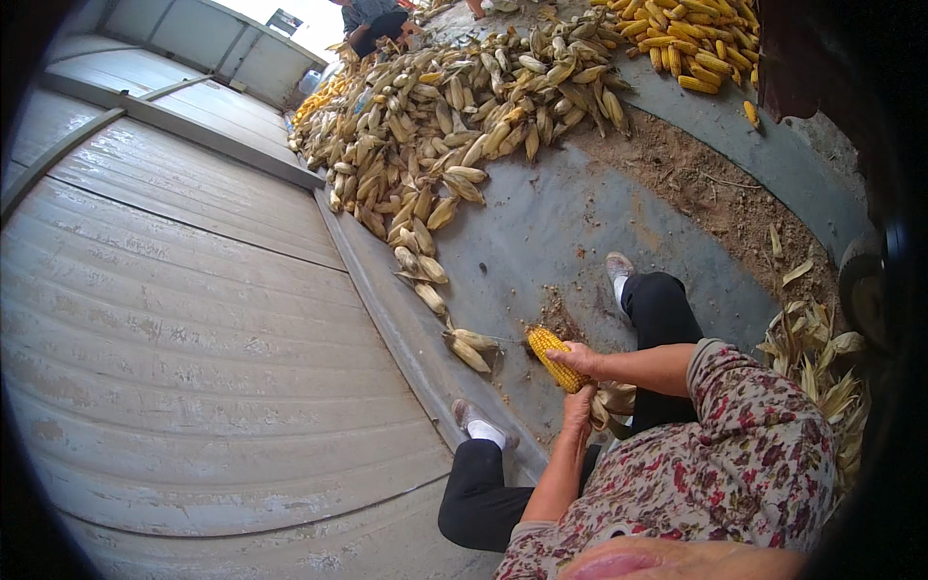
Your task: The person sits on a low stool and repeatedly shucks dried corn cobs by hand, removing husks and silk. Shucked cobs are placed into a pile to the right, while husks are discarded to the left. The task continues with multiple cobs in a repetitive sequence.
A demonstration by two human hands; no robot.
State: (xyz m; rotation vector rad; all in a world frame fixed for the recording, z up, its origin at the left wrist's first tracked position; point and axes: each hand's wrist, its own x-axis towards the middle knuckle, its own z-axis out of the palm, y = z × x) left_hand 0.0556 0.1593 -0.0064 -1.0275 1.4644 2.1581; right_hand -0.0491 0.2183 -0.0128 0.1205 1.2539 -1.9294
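An ear of corn point(548, 346) with bare yellow kernels is between my hands, its tip pointing up and to the left. My right hand point(578, 359) is closed around the side of the ear. Just below, my left hand point(579, 402) grips its base, where pale husk point(613, 402) hangs folded back toward my lap. The fingers of my left hand are partly hidden. A few unhusked ears point(468, 346) lie on the ground sheet to the left of the held ear.
A large heap of unhusked corn point(454, 126) spreads ahead, with another person point(375, 21) behind it. Husked yellow ears point(691, 43) are piled at far right. Loose husks point(822, 362) lie to my right. A metal panel wall point(193, 338) runs along the left.
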